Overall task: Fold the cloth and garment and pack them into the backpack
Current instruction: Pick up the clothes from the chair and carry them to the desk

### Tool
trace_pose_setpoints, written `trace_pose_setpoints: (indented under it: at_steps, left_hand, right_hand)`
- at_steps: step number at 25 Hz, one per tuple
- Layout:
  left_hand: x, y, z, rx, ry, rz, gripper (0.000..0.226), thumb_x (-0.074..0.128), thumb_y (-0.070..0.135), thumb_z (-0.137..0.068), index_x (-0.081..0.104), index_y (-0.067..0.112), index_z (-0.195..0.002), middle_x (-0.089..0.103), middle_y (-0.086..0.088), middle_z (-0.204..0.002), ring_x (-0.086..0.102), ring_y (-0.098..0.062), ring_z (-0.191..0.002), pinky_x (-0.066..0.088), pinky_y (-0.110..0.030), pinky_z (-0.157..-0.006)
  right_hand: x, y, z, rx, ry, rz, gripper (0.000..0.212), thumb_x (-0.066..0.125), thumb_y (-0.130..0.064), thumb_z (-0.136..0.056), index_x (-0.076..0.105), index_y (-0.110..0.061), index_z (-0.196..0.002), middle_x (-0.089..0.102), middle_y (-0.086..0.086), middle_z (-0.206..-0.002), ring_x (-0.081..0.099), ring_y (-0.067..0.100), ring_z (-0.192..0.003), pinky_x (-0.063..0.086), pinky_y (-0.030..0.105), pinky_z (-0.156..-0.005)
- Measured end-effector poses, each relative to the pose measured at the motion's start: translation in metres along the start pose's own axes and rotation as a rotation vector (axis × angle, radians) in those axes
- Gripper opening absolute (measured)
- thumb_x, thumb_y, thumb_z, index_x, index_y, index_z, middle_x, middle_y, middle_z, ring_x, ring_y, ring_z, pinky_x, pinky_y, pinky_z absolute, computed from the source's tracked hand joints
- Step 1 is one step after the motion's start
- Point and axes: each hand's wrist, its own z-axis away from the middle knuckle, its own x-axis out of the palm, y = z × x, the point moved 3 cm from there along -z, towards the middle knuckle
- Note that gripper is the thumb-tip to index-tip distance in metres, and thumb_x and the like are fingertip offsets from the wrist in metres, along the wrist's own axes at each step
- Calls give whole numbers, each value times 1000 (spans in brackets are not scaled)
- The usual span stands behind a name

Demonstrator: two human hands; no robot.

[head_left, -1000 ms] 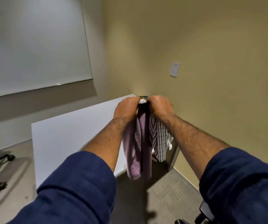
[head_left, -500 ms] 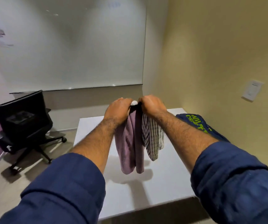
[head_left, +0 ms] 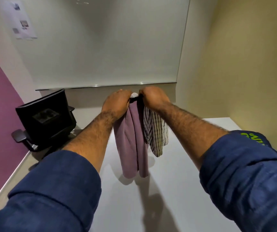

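Black office chair (head_left: 45, 118) at far left, beside the table (head_left: 176, 190). Left hand (head_left: 116, 104) has fingers curled round the top of the purple cloth (head_left: 132, 141). Right hand (head_left: 152, 97), close beside it, has fingers curled round the striped garment (head_left: 154, 131). Both fabrics hang over the table. Blue item with green lettering (head_left: 258, 139) at far right, mostly hidden.

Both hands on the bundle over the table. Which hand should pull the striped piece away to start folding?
Right, probably. The striped garment hangs directly under the right hand, while the left hand grips above the purple cloth.
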Motion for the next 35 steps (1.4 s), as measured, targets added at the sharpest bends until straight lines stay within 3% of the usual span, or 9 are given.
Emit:
trace_pose_setpoints:
  at_steps: [6, 18, 23, 29, 30, 32, 35]
  left_hand:
    - [55, -87, -55, -39, -34, 47, 20, 47, 27, -100, 62, 23, -112, 64, -11, -102, 61, -34, -95, 36, -34, -74]
    - [168, -185, -136, -115, -50, 98, 22, 49, 14, -102, 64, 16, -117, 64, -9, -108, 59, -30, -104, 38, -34, -79]
    - [239, -225, -135, -178, -107, 134, 24, 48, 17, -102, 62, 20, -121, 64, -6, -118, 55, -29, -121, 47, -45, -97]
    - [325, -260, -96, -249, -202, 195, 25, 47, 15, -98, 61, 23, -117, 59, 2, -103, 52, -23, -106, 47, -41, -90]
    - [338, -264, -86, -272, -218, 192, 26, 46, 16, -98, 61, 24, -119, 60, 2, -106, 52, -23, -110, 46, -42, -95]
    - [361, -270, -68, -331, -267, 171, 34, 45, 21, -100, 57, 24, -132, 60, -3, -132, 48, -26, -132, 39, -43, -112]
    - [391, -270, -40, -389, -413, 174, 51, 39, 27, -106, 34, 18, -156, 30, -6, -165, 18, -25, -155, 16, -41, -125]
  right_hand:
    - [75, -3, -93, 15, -51, 10, 16, 59, -12, -93, 71, -19, -100, 71, 3, -86, 66, 27, -78, 60, 45, -73]
    - [221, 17, -209, 43, -15, -16, 11, 60, -9, -96, 69, -13, -99, 69, 6, -89, 66, 25, -75, 59, 44, -71]
    - [289, 27, -226, 5, -33, -28, 10, 60, -13, -95, 69, -14, -99, 69, 5, -90, 66, 26, -77, 57, 42, -69]
    - [376, 29, -212, -20, -177, -50, 11, 58, -12, -93, 66, -15, -100, 68, 6, -92, 64, 27, -79, 50, 39, -67]
    - [390, 28, -206, -17, -203, -66, 11, 57, -13, -93, 66, -15, -100, 68, 6, -94, 65, 28, -82, 49, 38, -68]
    - [415, 27, -194, -2, -251, -108, 14, 55, -14, -93, 66, -16, -102, 70, 6, -99, 67, 29, -88, 50, 38, -71]
    - [451, 26, -180, 32, -341, -186, 23, 58, -14, -89, 64, -16, -112, 67, 7, -114, 65, 30, -104, 51, 39, -84]
